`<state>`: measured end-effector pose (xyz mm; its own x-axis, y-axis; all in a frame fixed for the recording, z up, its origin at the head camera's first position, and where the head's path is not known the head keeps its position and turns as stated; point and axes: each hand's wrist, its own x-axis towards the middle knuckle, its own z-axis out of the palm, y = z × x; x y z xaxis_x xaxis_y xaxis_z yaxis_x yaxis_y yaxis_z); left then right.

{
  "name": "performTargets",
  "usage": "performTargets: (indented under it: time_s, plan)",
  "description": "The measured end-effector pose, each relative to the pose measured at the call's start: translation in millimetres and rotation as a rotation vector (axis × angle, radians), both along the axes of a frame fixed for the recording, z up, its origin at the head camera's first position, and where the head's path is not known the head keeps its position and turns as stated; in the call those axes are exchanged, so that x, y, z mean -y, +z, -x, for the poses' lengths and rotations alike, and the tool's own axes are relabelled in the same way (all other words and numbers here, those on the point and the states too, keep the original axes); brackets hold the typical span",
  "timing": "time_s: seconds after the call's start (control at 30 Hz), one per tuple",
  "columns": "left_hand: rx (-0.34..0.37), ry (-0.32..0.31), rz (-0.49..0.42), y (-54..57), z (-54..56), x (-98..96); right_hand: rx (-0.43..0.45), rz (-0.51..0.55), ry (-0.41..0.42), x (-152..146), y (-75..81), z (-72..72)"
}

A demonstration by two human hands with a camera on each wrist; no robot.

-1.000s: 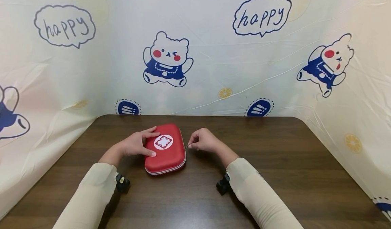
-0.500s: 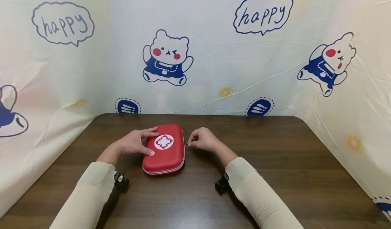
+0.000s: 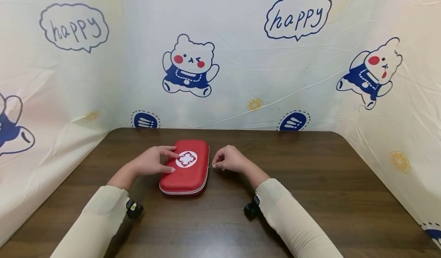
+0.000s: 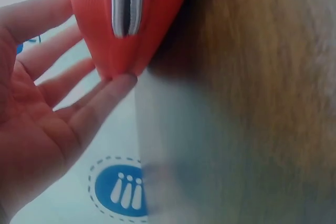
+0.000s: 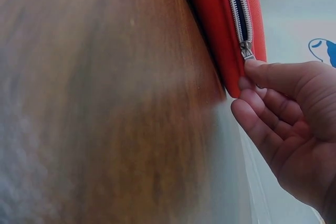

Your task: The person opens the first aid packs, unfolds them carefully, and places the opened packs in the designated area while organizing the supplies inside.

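A red zippered first-aid case [image 3: 193, 177] with a white cross emblem lies flat on the wooden table. My left hand [image 3: 151, 161] rests on its left part, with thumb and forefinger spread over the lid. In the left wrist view, fingers [image 4: 94, 111] reach along the far end of the case, below a gap between the grey zipper tapes [image 4: 126, 3]. At the right side, my right hand [image 3: 231, 159] pinches a metal zipper pull [image 5: 249, 54] between thumb and forefinger. The zipper teeth [image 5: 237, 3] stand apart behind the slider.
The brown table [image 3: 293, 181] reaches back to a pale printed curtain [image 3: 241, 59] with bears and "happy" bubbles. Small black cameras [image 3: 133, 209] sit at both wrists, by the cream sleeves [image 3: 93, 219].
The case has turned slightly clockwise, its near end shifting left and its far end right. My left hand has shifted slightly with it; the right hand stays nearly still at the zipper pull.
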<state>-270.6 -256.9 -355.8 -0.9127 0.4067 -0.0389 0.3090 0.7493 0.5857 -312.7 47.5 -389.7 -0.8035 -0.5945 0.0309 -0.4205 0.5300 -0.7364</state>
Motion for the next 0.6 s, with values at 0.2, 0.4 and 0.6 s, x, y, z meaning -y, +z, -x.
performTargets:
  time_s: [0.2,0.4,0.6]
  plan:
    - [-0.059,0.014,0.077,4.5,-4.1,-13.5,0.002,0.0,0.008,2,-1.0,-0.6]
    - [-0.084,0.004,0.131,4.6,-3.5,-27.8,0.01,-0.002,0.022,8,-2.8,-2.8]
    - [-0.074,0.0,0.159,1.7,-2.4,-38.3,0.014,0.011,0.046,14,-2.2,-6.4]
